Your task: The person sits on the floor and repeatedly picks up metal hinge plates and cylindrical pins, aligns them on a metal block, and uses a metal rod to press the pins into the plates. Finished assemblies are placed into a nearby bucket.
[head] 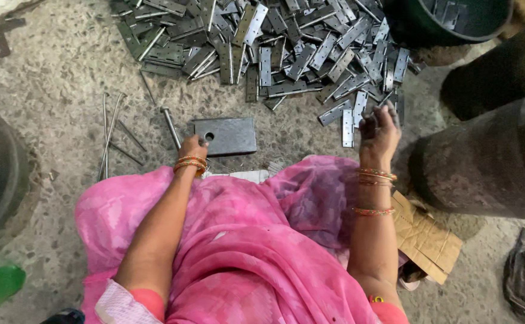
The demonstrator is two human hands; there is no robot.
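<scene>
Head view looks down on a person in pink cloth seated on a concrete floor (58, 78). Left hand (193, 147) rests curled at the near edge of a dark steel block (226, 135) with a round hole — whether the grip pinches anything I cannot tell. Right hand (379, 129) is raised, fingers pinching a metal hinge (360, 109) at the near edge of a hinge pile (286, 48) along the floor's far side. Thin steel rods (109, 135) lie left of the block.
</scene>
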